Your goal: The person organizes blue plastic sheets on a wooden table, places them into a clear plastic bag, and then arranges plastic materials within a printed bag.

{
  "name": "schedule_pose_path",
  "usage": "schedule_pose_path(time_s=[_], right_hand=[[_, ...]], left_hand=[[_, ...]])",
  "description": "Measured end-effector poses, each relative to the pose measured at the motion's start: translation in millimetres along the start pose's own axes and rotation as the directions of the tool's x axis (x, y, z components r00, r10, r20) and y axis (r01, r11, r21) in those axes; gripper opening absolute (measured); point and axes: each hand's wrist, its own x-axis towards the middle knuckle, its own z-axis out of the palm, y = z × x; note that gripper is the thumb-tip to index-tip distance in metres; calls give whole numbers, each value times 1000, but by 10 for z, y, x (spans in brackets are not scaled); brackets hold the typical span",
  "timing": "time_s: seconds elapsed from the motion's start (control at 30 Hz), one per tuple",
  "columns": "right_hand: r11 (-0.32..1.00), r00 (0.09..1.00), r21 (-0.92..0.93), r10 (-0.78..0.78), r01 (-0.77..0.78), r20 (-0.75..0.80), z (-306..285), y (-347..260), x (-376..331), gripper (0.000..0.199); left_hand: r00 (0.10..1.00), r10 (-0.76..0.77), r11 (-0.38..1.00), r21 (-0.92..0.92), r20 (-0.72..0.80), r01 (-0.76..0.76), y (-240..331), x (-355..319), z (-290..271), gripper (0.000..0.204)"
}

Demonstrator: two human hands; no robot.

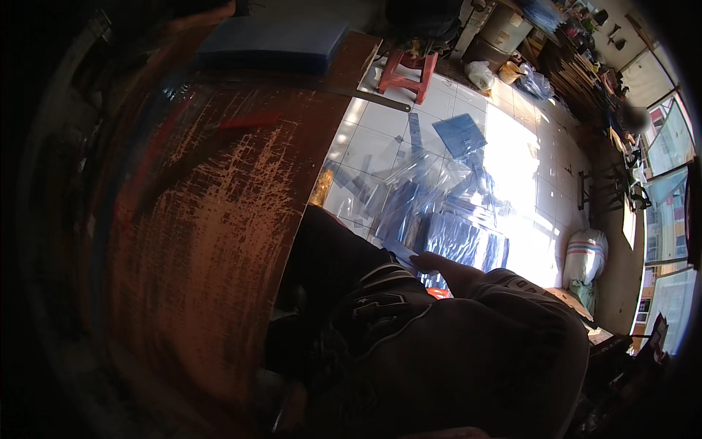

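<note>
My right hand (425, 262) reaches down past my dark shirt to the floor beside the table. Its fingers are closed on the edge of a pale plastic sheet (398, 251). Right beside it lies a shiny stack of clear bluish plastic sheets (468, 238). Loose clear offcuts (431, 175) and a flat blue sheet (459, 135) are strewn farther off on the tiles. In deep shadow near the lower edge, what looks like my left hand (292, 406) shows by the table's side; its fingers are too dark to make out.
A worn, scratched brown table (241, 197) fills the left. On its far end rests a thick blue stack of sheets (270, 44), with a metal ruler (380, 99) jutting over the edge. Beyond are a red stool (409, 75), plastic bags (480, 74) and a white sack (585, 256).
</note>
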Motion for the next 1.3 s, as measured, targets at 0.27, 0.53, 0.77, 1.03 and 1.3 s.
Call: schedule_pose_path(time_s=[0.27, 0.53, 0.77, 1.03, 1.3], right_hand=[[987, 994, 120, 112, -109, -21, -56, -213, 113, 66], [869, 809, 466, 390, -165, -440, -731, -320, 245, 75], [609, 700, 792, 551, 34, -454, -1625, -257, 239, 59], [218, 950, 949, 263, -227, 167, -930, 318, 496, 38], [542, 995, 840, -91, 17, 39, -788, -844, 499, 27]], left_hand=[[689, 696, 474, 591, 202, -652, 363, -10, -144, 60], [986, 20, 942, 329, 165, -74, 279, -113, -154, 40], [970, 178, 913, 339, 169, -226, 131, -39, -181, 33], [827, 149, 422, 721, 542, -549, 350, -55, -136, 56], [988, -130, 940, 329, 86, 95, -131, -152, -86, 39]])
